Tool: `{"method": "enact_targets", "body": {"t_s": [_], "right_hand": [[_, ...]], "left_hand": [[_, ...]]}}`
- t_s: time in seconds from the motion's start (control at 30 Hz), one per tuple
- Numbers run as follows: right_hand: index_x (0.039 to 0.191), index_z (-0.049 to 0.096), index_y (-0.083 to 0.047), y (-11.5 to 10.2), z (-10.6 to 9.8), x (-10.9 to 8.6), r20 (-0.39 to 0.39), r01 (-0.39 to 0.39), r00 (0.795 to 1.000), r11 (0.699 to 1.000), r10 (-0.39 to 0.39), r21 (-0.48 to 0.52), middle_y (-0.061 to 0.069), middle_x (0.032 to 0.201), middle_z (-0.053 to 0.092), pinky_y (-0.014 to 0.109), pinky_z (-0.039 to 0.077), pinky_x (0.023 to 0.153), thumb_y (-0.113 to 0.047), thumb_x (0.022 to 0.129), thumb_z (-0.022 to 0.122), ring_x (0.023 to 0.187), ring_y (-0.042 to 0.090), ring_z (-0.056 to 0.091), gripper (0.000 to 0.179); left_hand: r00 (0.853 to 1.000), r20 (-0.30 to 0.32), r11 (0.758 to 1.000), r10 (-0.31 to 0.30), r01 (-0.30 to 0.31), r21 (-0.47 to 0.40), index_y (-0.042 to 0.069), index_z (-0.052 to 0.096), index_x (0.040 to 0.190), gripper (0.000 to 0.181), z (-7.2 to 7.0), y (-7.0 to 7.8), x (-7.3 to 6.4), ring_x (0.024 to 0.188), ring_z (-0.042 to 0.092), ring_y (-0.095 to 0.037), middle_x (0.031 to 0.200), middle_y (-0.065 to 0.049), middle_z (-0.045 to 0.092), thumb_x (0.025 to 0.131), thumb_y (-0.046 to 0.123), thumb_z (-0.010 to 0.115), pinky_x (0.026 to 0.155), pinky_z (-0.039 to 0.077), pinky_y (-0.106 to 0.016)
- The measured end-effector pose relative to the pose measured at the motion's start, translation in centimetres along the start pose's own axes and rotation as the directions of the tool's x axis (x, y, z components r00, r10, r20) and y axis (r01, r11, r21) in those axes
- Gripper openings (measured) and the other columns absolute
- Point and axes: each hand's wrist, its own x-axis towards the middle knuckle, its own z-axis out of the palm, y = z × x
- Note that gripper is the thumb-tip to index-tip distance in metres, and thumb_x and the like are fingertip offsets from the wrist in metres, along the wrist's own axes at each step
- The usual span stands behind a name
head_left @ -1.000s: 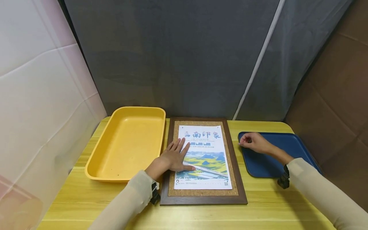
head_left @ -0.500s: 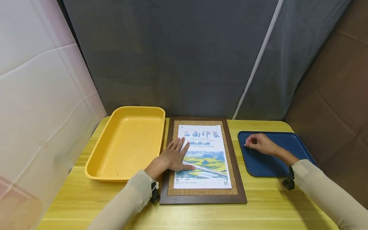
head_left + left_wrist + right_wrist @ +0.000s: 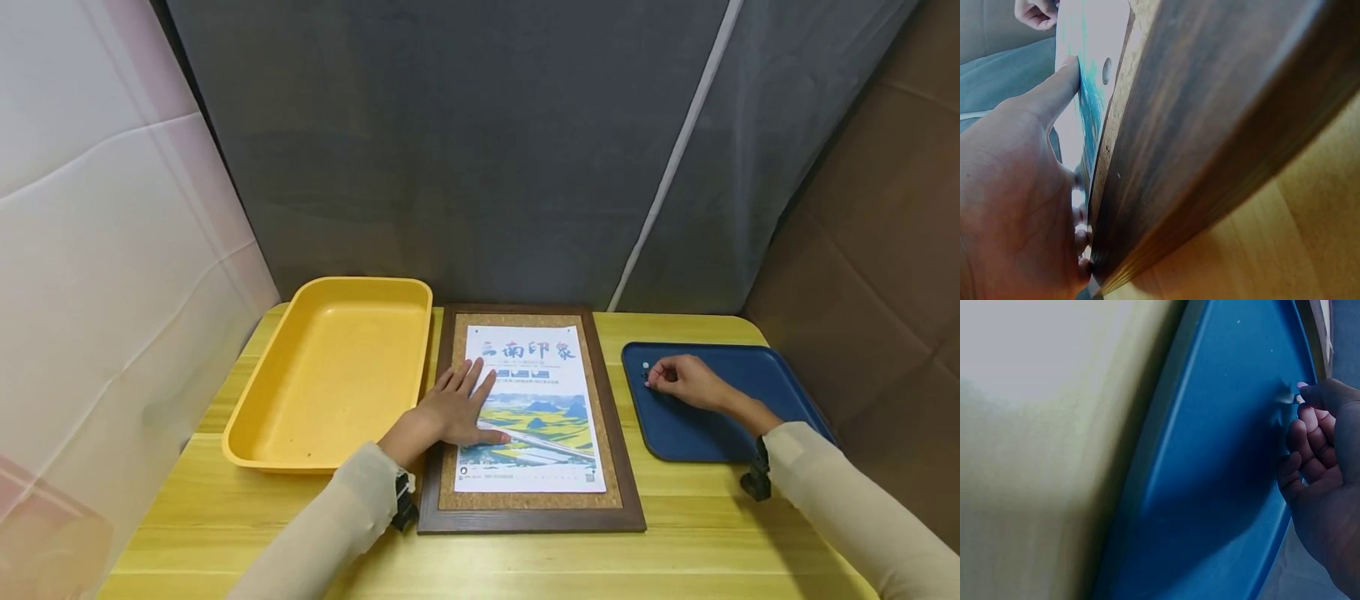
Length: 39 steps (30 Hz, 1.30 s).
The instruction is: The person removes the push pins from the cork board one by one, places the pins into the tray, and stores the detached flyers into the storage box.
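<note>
My left hand [image 3: 455, 414] lies spread flat on a printed poster [image 3: 543, 417], which rests on a cork board [image 3: 532, 502] with a dark wooden frame [image 3: 532, 522]. Small pins show at the poster's top corners. In the left wrist view the left hand [image 3: 1016, 156] touches the paper with its thumb, beside the frame's edge. Over the blue tray [image 3: 720, 433], my right hand [image 3: 688, 382] pinches a tiny pale thumbtack [image 3: 1299, 399] between thumb and forefinger, largely hidden by the fingertips. A small white dot [image 3: 646, 365] appears on the tray just past them.
A deep yellow tray [image 3: 330, 392] stands left of the board on the wooden table [image 3: 525, 567]. Behind the table hangs a dark grey cloth [image 3: 450, 167]. A white sheet [image 3: 112, 250] closes the left side and a brown one [image 3: 885, 250] the right.
From the blue tray's left edge, my right hand has moved right and slightly lower over the tray. A white dot now shows beside its fingertips. The left hand has stayed on the poster.
</note>
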Motion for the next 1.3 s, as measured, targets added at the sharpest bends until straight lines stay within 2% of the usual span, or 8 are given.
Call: {"method": "enact_targets", "body": {"t_s": [0.47,0.67,0.97,1.3], "right_hand": [[0.091,0.074,-0.005,0.5,0.2,-0.5,-0.015,-0.012,1.0,1.0,0.012,-0.025,-0.003,0.083,0.07,0.023,0.049,0.068,0.001,0.095,0.071,0.071,0.002,0.057,0.008],[0.091,0.074,-0.005,0.2,0.3,-0.7,-0.052,-0.026,0.998,0.999,0.024,-0.033,-0.001,0.084,0.071,0.023,0.049,0.067,0.0,0.097,0.071,0.072,0.003,0.057,0.008],[0.094,0.074,-0.002,-1.6,1.1,-0.4,-0.079,0.009,0.997,1.0,-0.009,0.002,0.001,0.085,0.071,0.023,0.05,0.064,-0.006,0.099,0.073,0.072,0.003,0.058,0.006],[0.097,0.075,-0.002,-4.4,2.4,0.0,-0.097,0.099,0.991,0.995,-0.097,0.01,-0.003,0.086,0.071,0.025,0.052,0.066,-0.008,0.099,0.075,0.074,0.004,0.06,0.007]], "left_hand": [[1.0,-0.002,1.0,-0.003,0.003,-0.01,0.016,0.004,0.172,0.114,0.1,0.0,0.0,0.165,-0.004,-0.032,0.179,-0.011,-0.005,0.092,0.083,0.051,0.132,0.002,-0.054],[1.0,-0.002,1.0,-0.003,0.003,-0.014,0.017,0.004,0.172,0.114,0.1,0.0,0.0,0.165,-0.004,-0.032,0.179,-0.011,-0.006,0.092,0.083,0.05,0.132,0.002,-0.054],[1.0,-0.002,1.0,0.0,0.0,-0.02,0.017,0.004,0.172,0.112,0.0,-0.2,0.0,0.165,-0.004,-0.032,0.178,-0.011,-0.007,0.093,0.082,0.05,0.132,0.003,-0.054],[1.0,-0.011,1.0,0.012,-0.012,-0.015,0.017,0.008,0.172,0.11,-0.1,-0.3,0.0,0.165,-0.002,-0.033,0.179,-0.012,-0.004,0.094,0.081,0.051,0.132,0.005,-0.054]]}}
